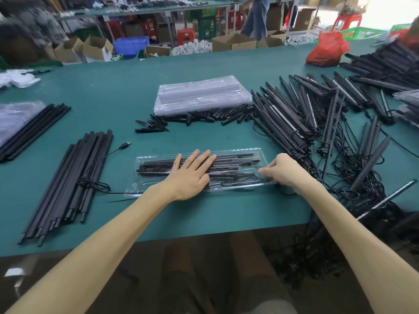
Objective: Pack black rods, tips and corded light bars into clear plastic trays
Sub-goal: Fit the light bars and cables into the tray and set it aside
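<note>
A clear plastic tray (145, 163) lies on the green table (113, 87) in front of me, holding black rods and a corded light bar. My left hand (192, 174) presses flat on its middle with straight fingers. My right hand (282, 169) pinches the tray's right end with curled fingers. A stack of clear trays (201, 96) sits behind it. Black tips (192, 120) lie scattered along the stack's front edge. A bundle of long black rods (72, 180) lies at the left. Corded light bars (306, 114) are heaped at the right.
A loose USB cable (118, 150) runs across the rods at left. More rods and a plastic bag (20, 123) sit at the far left. A red bag (326, 48) stands at the back right. Cardboard boxes, crates and a walking person are beyond the table.
</note>
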### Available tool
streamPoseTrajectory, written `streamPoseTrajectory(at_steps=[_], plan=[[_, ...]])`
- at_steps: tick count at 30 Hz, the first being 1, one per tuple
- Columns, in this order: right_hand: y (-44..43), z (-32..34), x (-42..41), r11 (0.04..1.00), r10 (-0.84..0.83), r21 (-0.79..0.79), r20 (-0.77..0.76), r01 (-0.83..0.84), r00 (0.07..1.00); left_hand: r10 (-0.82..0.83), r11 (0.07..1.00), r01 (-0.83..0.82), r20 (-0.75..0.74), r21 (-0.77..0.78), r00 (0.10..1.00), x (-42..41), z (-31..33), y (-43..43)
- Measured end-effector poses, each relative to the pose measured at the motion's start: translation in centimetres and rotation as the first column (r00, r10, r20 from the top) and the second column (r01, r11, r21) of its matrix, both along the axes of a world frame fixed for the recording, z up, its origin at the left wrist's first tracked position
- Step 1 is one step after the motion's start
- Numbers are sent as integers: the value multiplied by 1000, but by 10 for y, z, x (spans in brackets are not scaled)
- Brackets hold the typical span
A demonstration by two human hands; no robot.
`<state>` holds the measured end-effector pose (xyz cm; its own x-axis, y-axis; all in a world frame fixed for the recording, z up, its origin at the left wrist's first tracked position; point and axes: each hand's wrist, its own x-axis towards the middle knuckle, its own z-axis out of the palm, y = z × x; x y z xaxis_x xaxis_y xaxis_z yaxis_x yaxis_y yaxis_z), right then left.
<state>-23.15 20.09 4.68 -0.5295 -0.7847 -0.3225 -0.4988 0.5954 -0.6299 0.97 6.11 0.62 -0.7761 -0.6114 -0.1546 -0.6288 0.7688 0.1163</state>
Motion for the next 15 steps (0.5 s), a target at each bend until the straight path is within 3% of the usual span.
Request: streamPoseTrajectory(at_steps=[7,15], plan=[[6,-6,-11,997,6,-80,281,17,960,-7,1000,5,-120,-11,993,6,-4,0],[18,-5,-8,992,43,-125,506,23,861,-12,1000,11,-140,-8,990,11,-4,-5]])
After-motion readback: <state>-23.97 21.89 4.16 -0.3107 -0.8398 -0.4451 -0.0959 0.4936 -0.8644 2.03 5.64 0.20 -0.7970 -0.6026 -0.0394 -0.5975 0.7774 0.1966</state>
